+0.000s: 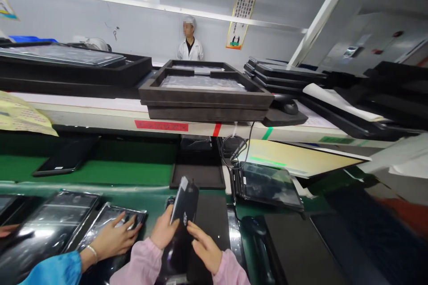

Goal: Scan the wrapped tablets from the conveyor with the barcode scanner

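My left hand [163,228], in a pink sleeve, grips the left edge of a dark tablet [180,240]. The tablet is tilted up on edge, its glossy back with a light logo facing right. The fingers of my right hand [205,246] are stretched out, their tips at the tablet's back near the logo without wrapping round it. Under and beside the tablet lies a black foam pad [212,218]. Left of my hands, a co-worker's hand [115,238] in a blue sleeve lies on a film-covered panel [103,218].
Several shiny panels [50,227] line the green bench at left. At right stand stacked tablets [267,182], a tilted monitor [301,158] and a black pad [297,249]. A shelf overhead holds foam trays [207,98] and a mouse [286,104]. A cable [247,142] hangs down.
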`<state>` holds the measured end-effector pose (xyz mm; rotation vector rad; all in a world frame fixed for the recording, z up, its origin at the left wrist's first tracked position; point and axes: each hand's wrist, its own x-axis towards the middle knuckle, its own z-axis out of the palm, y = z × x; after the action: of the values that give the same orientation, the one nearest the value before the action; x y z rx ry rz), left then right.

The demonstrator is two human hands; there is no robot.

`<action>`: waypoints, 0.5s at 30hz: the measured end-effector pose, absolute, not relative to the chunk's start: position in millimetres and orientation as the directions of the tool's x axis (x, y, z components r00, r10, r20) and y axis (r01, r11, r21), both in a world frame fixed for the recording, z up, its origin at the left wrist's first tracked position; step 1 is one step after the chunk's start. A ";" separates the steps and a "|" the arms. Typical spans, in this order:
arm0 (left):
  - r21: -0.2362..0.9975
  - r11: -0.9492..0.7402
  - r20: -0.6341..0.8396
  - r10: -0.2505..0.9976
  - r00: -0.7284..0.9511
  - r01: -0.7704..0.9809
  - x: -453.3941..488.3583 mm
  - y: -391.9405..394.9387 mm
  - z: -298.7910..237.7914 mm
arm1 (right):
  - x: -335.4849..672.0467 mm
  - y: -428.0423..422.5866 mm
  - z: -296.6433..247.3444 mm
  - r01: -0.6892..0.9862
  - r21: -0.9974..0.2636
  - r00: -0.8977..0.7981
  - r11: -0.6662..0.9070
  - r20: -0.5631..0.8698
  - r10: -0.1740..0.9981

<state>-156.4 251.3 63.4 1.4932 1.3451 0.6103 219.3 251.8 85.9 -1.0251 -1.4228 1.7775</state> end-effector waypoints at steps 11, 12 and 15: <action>0.953 0.237 -0.252 0.966 -0.059 -0.187 19.3 222.6 194.1 | 234.7 263.0 179.6 -0.240 -0.947 -0.092 -0.215 -0.199 0.976; 0.969 0.234 -0.240 0.967 -0.087 -0.072 18.1 215.7 198.4 | 239.1 259.3 197.7 -0.208 -0.960 -0.061 -0.187 -0.179 0.982; 0.919 0.282 -0.247 0.957 -0.155 0.276 4.2 196.6 196.7 | 251.4 242.9 237.9 -0.217 -0.963 0.058 -0.161 -0.177 0.982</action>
<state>4.2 196.6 196.7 1.1522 1.6303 0.9287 251.4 242.9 237.9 -1.2055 -0.9085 1.3674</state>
